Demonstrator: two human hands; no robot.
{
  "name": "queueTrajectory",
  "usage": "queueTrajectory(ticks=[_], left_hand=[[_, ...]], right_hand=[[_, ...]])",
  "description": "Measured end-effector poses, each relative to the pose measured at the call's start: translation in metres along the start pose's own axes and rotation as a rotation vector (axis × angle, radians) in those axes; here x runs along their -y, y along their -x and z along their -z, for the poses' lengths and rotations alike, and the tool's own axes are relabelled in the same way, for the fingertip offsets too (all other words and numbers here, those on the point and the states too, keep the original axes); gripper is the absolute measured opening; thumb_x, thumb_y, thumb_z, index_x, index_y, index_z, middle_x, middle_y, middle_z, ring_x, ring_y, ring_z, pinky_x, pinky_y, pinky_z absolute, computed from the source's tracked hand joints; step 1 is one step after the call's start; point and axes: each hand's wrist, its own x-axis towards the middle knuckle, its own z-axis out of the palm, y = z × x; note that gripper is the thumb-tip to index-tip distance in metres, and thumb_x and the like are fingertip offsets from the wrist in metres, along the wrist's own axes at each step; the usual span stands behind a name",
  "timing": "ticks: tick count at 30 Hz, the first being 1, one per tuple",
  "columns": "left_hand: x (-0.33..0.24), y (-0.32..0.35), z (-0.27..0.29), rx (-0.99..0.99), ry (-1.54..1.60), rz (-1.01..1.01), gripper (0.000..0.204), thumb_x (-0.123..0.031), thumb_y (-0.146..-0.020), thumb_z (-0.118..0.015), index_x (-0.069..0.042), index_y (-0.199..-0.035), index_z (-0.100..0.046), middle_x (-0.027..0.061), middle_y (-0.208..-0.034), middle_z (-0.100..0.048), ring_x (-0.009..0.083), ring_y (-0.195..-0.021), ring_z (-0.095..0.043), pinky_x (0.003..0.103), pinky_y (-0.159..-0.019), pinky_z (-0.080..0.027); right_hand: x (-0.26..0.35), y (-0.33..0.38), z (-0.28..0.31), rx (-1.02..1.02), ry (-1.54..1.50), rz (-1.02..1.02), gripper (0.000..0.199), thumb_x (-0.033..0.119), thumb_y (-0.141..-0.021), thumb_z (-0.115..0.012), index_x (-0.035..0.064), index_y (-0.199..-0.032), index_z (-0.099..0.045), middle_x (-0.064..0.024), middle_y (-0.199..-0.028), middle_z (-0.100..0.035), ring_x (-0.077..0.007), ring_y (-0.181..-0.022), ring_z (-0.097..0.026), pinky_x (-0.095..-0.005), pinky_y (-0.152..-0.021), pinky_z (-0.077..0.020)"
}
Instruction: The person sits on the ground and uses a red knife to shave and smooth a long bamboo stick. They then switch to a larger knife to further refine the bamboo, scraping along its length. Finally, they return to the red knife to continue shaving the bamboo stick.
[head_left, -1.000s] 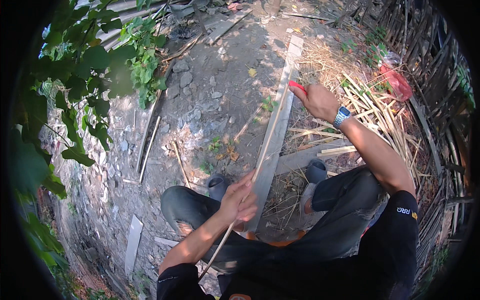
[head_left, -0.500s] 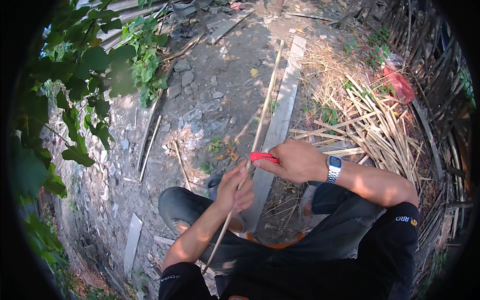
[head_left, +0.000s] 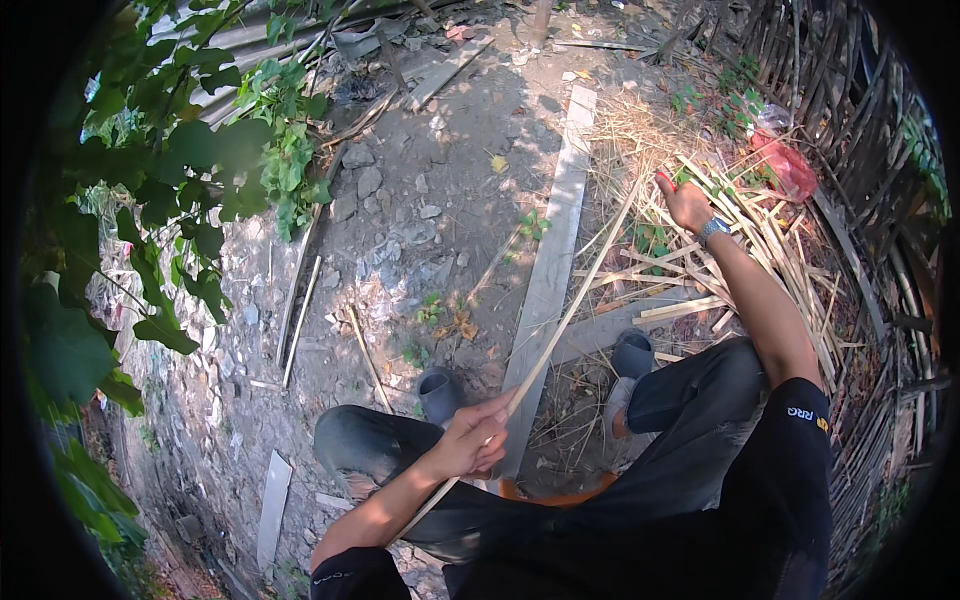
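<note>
My left hand [head_left: 474, 440] is closed around a long thin bamboo strip [head_left: 566, 320] above my left knee. The strip slants from beside my left forearm up to the far right, over a flat wooden board [head_left: 556, 230] on the ground. Its far end comes close to my right hand [head_left: 688, 208], which is stretched out over the strip pile. A small red utility knife [head_left: 664, 178] is gripped there; only its red tip shows, and the blade is hidden. Whether the knife touches the strip I cannot tell.
A heap of pale bamboo strips [head_left: 745, 250] and shavings lies at the right, with a red plastic bag [head_left: 785, 165] behind it. A stick fence [head_left: 850, 100] borders the right side. Leafy branches [head_left: 190, 150] hang at the left. Stones [head_left: 368, 182] and loose sticks litter the dirt.
My right hand with the knife has moved from beside my left hand out to the far right. The strip's far end has swung right, and my left hand has dropped slightly.
</note>
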Motion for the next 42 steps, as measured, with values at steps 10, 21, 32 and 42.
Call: queueTrajectory(ticks=[10,21,32,42], left_hand=[[-0.007,-0.034,0.004,-0.177,-0.065,-0.260,0.052,-0.028,-0.111,-0.039,-0.017,-0.160,-0.027,-0.0021,-0.053,-0.031,0.0077,-0.039,-0.028,0.025,-0.039,-0.030],[-0.032,-0.051,-0.011,-0.134,0.086,-0.360,0.053,-0.037,-0.110,-0.040,-0.020,-0.159,-0.029,-0.0021,-0.053,-0.032,0.0084,-0.040,-0.028,0.026,-0.039,-0.029],[-0.026,-0.051,-0.001,-0.199,0.171,-0.257,0.054,-0.036,-0.109,-0.044,-0.018,-0.158,-0.030,-0.0038,-0.055,-0.030,0.0076,-0.041,-0.023,0.027,-0.040,-0.027],[-0.001,-0.022,-0.004,-0.059,0.007,0.011,0.053,-0.021,-0.110,-0.043,-0.015,-0.160,-0.027,-0.0037,-0.061,-0.029,0.0070,-0.047,-0.027,0.025,-0.044,-0.031]], right_hand=[[0.028,0.065,0.044,-0.004,-0.150,0.154,0.073,0.058,-0.101,-0.047,-0.0065,-0.070,-0.063,-0.0213,-0.054,-0.052,-0.0339,-0.055,-0.057,-0.0448,-0.062,-0.0470],[0.186,0.203,0.048,0.625,-0.036,0.708,0.064,0.056,-0.100,-0.048,0.0002,-0.079,-0.070,-0.0223,-0.063,-0.063,-0.0417,-0.066,-0.066,-0.0507,-0.064,-0.0520],[0.169,0.197,-0.006,0.365,-0.013,0.885,0.069,0.062,-0.097,-0.052,0.0028,-0.066,-0.067,-0.0196,-0.052,-0.056,-0.0401,-0.054,-0.062,-0.0494,-0.055,-0.0499],[0.075,0.057,0.005,0.075,0.057,0.338,0.078,0.062,-0.102,-0.040,-0.0055,-0.073,-0.068,-0.0289,-0.069,-0.064,-0.0465,-0.071,-0.067,-0.0530,-0.066,-0.0520]])
